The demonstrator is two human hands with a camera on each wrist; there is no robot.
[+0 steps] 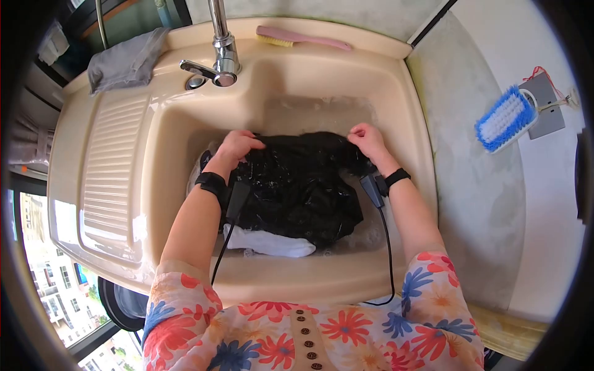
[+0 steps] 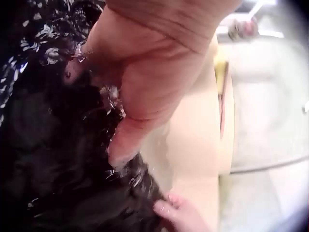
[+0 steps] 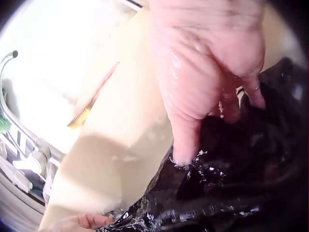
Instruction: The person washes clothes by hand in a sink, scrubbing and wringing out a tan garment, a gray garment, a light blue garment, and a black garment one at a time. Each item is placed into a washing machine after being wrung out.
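A soaked black garment [image 1: 297, 185] lies spread in shallow water in the sink basin. My left hand [image 1: 238, 146] grips its far left corner, thumb along the upper edge; the left wrist view shows the other fingers partly sunk in the wet cloth. At the far right corner, my right hand [image 1: 371, 146] pinches the same garment, its thumb [image 3: 186, 145] pressed to the edge and the other fingers partly hidden in the folds. A white sock-like cloth [image 1: 269, 241] sticks out from under the near side of the garment.
The beige sink [image 1: 414, 204] has a ribbed drainboard [image 1: 114, 173] at left. Behind the basin stand a chrome faucet [image 1: 224, 55] and a pink-handled brush [image 1: 322, 42]. A grey cloth [image 1: 127, 62] lies at the back left corner. One blue-and-white brush [image 1: 507, 119] hangs at right.
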